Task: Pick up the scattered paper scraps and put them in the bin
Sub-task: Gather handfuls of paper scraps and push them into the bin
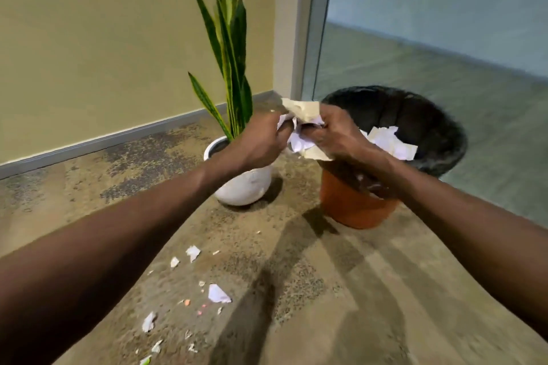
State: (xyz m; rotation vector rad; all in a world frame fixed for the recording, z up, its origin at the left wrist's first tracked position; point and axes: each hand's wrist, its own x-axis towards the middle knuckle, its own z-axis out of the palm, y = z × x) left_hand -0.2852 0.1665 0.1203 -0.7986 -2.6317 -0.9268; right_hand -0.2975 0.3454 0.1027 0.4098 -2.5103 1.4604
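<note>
Left hand (261, 139) and right hand (338, 136) together clutch a wad of paper scraps (302, 127), fingers curled round it, at the near-left rim of the black-lined orange bin (355, 204). A white potted plant (237, 115) stands just left. More scraps on the floor (218, 293) lie near, below the arms.

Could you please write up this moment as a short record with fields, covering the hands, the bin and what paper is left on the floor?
left hand: left hand grips a wad of paper
right hand: right hand grips the same wad
wad position: held by the near rim of the bin, not yet dropped
bin: orange bin with black liner; paper pieces already inside
floor: small scraps lie scattered on the carpet, in front of the bin
nearby: snake plant in white pot, left of the bin
</note>
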